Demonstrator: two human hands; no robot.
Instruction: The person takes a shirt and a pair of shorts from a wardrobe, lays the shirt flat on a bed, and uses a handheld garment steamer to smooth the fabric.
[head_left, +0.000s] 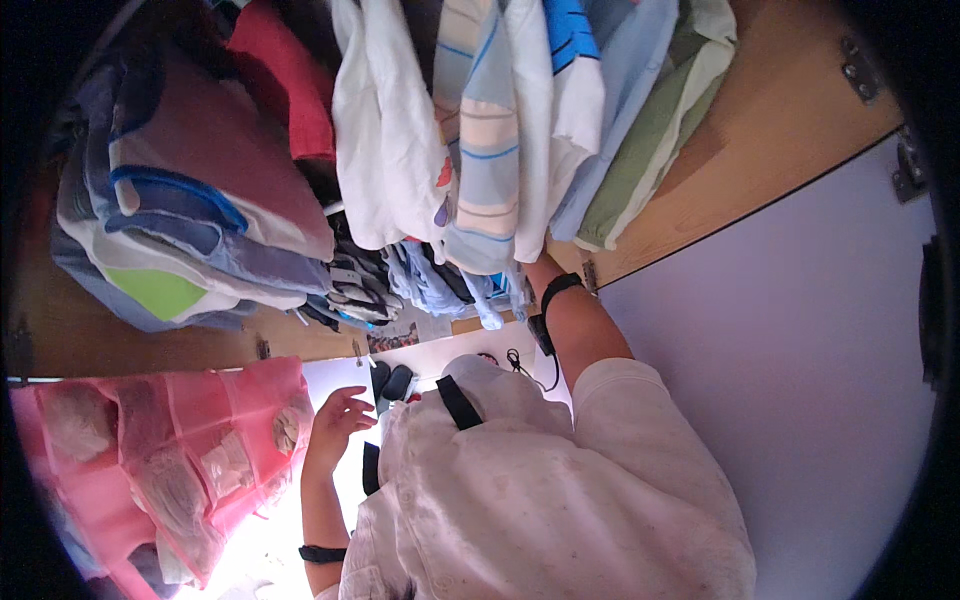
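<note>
My right hand reaches in among hanging clothes in an open wooden wardrobe. Only its wrist end shows; the fingers are hidden behind a white sleeve and folded light-blue clothes. Beside that sleeve hang a striped sleeve, a white garment and an olive-green garment. My left hand is raised with fingers apart, holding nothing, to the right of a pink hanging pocket organizer. Dark folded clothes lie below the hanging ones.
A wardrobe door stands open on the right, with metal hinges. Thick hanging garments crowd the left side. Down on the floor are dark slippers and a black cable.
</note>
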